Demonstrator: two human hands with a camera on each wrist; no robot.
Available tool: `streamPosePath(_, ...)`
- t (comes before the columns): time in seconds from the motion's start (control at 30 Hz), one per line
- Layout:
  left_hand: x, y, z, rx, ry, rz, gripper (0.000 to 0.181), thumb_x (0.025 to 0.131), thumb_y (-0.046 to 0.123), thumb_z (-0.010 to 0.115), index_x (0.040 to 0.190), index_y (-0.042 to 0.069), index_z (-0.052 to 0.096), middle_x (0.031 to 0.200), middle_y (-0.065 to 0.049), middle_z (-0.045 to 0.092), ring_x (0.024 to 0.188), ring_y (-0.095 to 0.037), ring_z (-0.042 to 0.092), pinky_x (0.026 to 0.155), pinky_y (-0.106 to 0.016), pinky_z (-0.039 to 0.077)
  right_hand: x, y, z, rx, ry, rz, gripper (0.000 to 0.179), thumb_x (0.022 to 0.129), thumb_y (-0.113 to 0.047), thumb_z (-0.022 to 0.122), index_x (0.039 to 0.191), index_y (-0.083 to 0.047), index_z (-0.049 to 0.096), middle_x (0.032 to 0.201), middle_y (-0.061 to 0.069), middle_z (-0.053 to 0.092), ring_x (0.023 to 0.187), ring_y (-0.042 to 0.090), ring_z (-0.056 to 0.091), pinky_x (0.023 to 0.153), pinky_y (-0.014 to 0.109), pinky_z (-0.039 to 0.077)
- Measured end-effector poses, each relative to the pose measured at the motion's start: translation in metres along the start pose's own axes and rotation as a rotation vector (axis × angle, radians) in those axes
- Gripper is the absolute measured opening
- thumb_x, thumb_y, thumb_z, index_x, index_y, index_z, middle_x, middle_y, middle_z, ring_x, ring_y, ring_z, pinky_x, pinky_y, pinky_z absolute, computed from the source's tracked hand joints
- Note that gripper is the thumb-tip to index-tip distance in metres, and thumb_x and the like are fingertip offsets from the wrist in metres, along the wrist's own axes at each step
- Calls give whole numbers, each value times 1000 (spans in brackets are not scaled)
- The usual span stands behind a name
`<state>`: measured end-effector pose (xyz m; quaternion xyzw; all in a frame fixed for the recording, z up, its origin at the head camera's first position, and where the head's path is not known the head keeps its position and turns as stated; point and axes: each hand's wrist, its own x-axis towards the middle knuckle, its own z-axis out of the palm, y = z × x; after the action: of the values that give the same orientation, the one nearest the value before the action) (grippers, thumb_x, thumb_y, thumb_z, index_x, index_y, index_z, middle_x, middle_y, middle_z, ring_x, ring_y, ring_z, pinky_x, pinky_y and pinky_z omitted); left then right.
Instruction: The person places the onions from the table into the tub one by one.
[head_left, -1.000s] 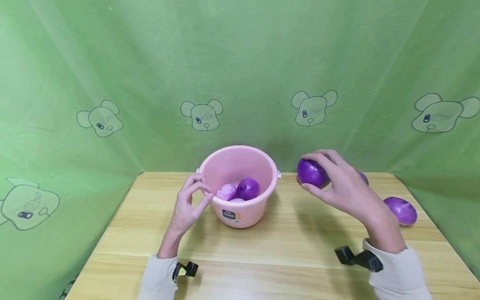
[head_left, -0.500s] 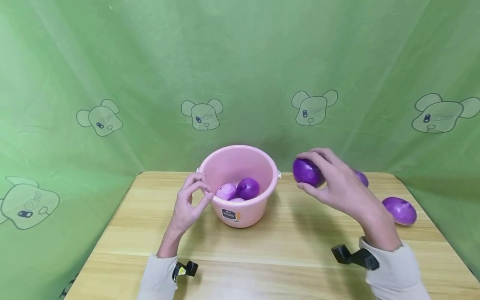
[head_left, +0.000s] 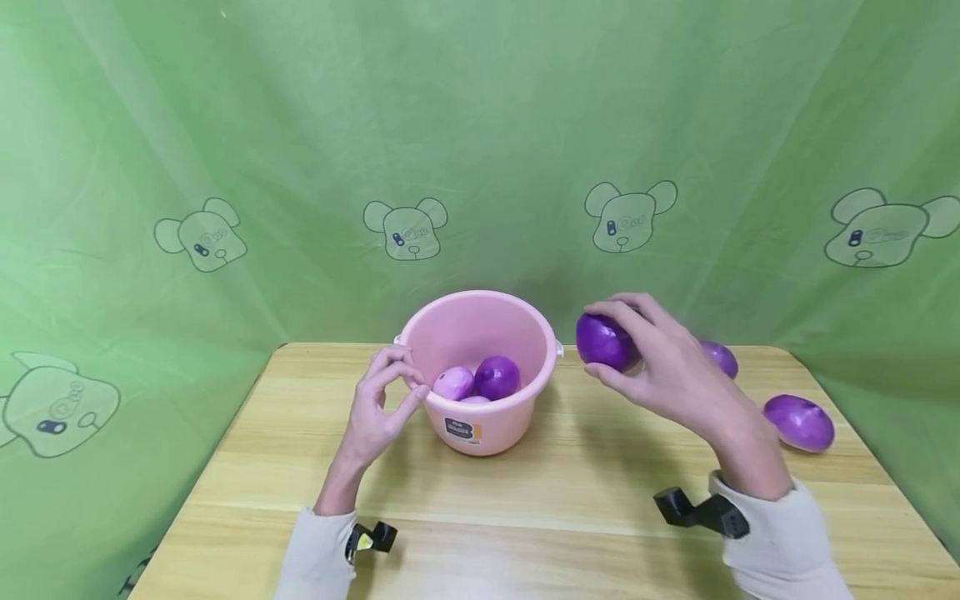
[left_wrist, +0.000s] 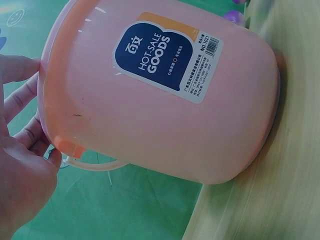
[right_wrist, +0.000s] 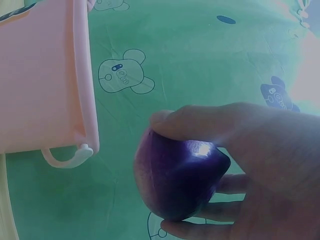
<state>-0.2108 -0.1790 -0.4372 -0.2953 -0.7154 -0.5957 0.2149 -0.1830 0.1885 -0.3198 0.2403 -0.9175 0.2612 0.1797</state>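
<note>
A pink bucket [head_left: 513,421] stands upright on the table, with several purple onions [head_left: 498,378] inside, one of them paler. My left hand [head_left: 378,408] grips the bucket's rim at its left side; the left wrist view shows the fingers [left_wrist: 30,132] against that rim. To the right of the bucket, my right hand [head_left: 667,367] holds a dark purple onion [head_left: 602,342] in the air between thumb and fingers. The right wrist view has this onion [right_wrist: 175,172] with its pointed end toward the palm.
Two more onions lie on the wooden table [head_left: 525,533] at the right: one near the back edge [head_left: 720,358], the other onion [head_left: 799,422] closer to the right edge. A green curtain [head_left: 487,125] with bear faces hangs behind. The bucket's white handle [left_wrist: 100,165] hangs down.
My right hand has moved left toward the bucket with the onion in it, uncovering more of the onion at the back. The left hand and bucket have stayed put.
</note>
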Motion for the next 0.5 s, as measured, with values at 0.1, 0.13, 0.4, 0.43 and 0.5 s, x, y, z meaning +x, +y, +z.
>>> streamPosePath(0.1, 0, 1, 1, 7, 1, -2, 14, 84, -10, 72, 89, 3, 68, 111, -14, 56, 118, -39, 47, 120, -55, 27, 1, -1, 0, 3, 8, -5, 63, 83, -20, 87, 139, -19, 59, 139, 8, 52, 110, 32, 63, 88, 54, 57)
streamPosePath(0.13, 0, 2, 1, 10, 2, -4, 14, 83, -11, 72, 89, 2, 68, 111, -15, 56, 118, -37, 48, 120, -56, 26, 1, -2, 0, 3, 9, -6, 63, 83, -20, 87, 139, -19, 59, 139, 8, 52, 108, 31, 63, 86, 52, 57)
streamPosePath(0.4, 6, 25, 4, 4, 4, -10, 13, 81, -17, 68, 87, -6, 64, 107, -23, 54, 116, -29, 49, 118, -62, 26, 4, -7, 1, -2, 7, -16, 63, 83, -21, 87, 139, -19, 59, 140, 8, 51, 113, 32, 62, 86, 53, 58)
streamPosePath(0.43, 6, 25, 4, 6, 4, -9, 13, 81, -17, 68, 86, -6, 64, 107, -23, 54, 116, -30, 49, 118, -62, 26, 4, -8, 1, -2, 5, -16, 63, 83, -21, 87, 139, -19, 59, 140, 8, 51, 114, 33, 62, 86, 54, 58)
streamPosePath(0.5, 4, 21, 3, 9, 6, -10, 14, 82, -17, 69, 87, -5, 65, 108, -21, 55, 116, -30, 49, 118, -61, 26, 6, -9, 2, -2, 3, -16, 63, 83, -22, 87, 139, -20, 58, 140, 8, 51, 115, 33, 61, 87, 54, 58)
